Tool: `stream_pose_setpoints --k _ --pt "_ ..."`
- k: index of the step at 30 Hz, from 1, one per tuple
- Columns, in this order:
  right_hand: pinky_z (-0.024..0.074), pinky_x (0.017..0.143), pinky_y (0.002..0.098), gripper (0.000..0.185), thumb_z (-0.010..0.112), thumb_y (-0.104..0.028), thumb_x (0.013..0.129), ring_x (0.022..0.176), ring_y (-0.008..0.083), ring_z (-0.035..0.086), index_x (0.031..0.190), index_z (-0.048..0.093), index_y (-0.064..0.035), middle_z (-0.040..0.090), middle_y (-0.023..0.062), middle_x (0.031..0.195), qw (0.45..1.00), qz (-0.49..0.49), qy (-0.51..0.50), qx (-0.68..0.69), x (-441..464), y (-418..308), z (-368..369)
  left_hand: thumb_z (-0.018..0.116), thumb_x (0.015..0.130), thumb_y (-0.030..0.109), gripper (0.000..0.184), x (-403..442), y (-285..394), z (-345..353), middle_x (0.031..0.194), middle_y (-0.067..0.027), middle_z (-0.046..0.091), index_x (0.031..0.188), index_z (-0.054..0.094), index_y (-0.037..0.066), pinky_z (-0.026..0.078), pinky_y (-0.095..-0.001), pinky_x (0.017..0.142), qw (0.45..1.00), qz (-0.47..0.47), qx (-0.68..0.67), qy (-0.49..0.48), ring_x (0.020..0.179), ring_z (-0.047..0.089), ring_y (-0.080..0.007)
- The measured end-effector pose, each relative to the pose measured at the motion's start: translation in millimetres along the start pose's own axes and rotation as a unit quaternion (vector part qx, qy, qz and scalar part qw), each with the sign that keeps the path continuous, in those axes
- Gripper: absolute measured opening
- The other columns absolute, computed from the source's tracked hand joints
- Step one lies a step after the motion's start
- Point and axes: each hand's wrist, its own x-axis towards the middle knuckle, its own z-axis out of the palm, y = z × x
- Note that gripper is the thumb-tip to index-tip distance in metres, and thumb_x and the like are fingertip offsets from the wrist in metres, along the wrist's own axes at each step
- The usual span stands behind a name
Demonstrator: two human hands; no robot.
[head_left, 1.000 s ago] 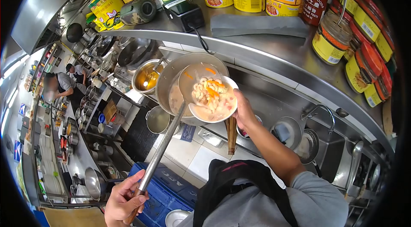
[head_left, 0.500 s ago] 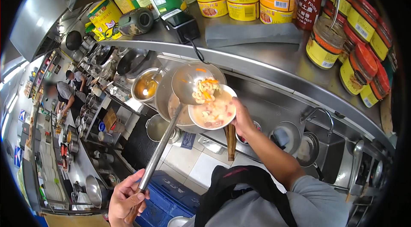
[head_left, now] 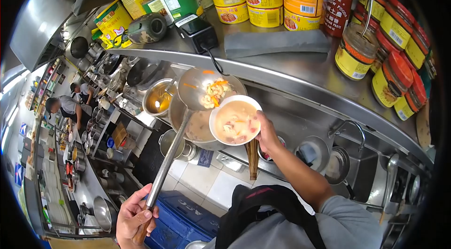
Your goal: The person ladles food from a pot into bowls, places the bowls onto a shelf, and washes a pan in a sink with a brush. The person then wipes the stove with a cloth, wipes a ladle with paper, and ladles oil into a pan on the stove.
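Observation:
My left hand (head_left: pixel 135 218) is closed round the handle of a large long-handled metal ladle (head_left: pixel 190 82). In its wide round bowl lie pale curled food pieces (head_left: pixel 216 94) and some orange strips. My right hand (head_left: pixel 268 135) grips the rim of a white bowl (head_left: pixel 235 120), filled with cloudy pinkish-orange soup with small chunks in it. The white bowl is tilted slightly beside the ladle's lower right edge. Below both sits a big metal pot (head_left: pixel 177 110) with similar soup inside, partly hidden by the ladle and bowl.
A metal bowl of yellow-orange liquid (head_left: pixel 159 98) stands left of the pot. Above runs a steel shelf (head_left: pixel 282 68) with cans and jars. A bamboo brush (head_left: pixel 252 159), faucet (head_left: pixel 347 129) and sink basins are to the right. Two people work at far left.
The food pieces that bridged the ladle and bowl now lie in the ladle only. The ladle has shifted slightly up and left; the white bowl sits a little lower, apart from the pieces.

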Motion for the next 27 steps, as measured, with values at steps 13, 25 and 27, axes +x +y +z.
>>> stream_pose_setpoints --k 13,25,27 --pt "0.0542 0.088 0.0404 0.051 0.056 -0.051 0.1 0.102 0.0182 0.065 0.125 0.058 -0.0073 0.063 0.0071 0.115 1.0 -0.011 0.007 0.002 1 0 2 0.071 0.081 -0.012 0.07 -9 -11 5 0.088 -0.0166 0.068 0.147 0.052 0.0 0.045 -0.0227 0.047 0.992 -0.003 0.117 0.036 0.055 0.057 -0.0125" --pt "0.0526 0.083 0.0379 0.046 0.056 -0.052 0.1 0.092 0.0149 0.064 0.119 0.061 -0.01 0.064 0.0048 0.108 1.0 -0.017 -0.002 0.014 7 8 6 0.069 0.084 -0.013 0.07 -9 -18 -17 0.093 -0.0118 0.068 0.15 0.05 0.002 0.046 -0.0204 0.053 0.979 0.028 0.202 -0.007 0.06 0.057 -0.0084" --pt "0.0525 0.084 0.0383 0.047 0.056 -0.052 0.1 0.093 0.0153 0.064 0.119 0.061 -0.0098 0.064 0.0052 0.108 1.0 -0.018 -0.003 0.013 7 9 6 0.069 0.084 -0.013 0.07 -10 -18 -17 0.093 -0.0127 0.068 0.15 0.05 0.002 0.046 -0.0206 0.052 0.978 0.03 0.204 -0.012 0.06 0.057 -0.0089"
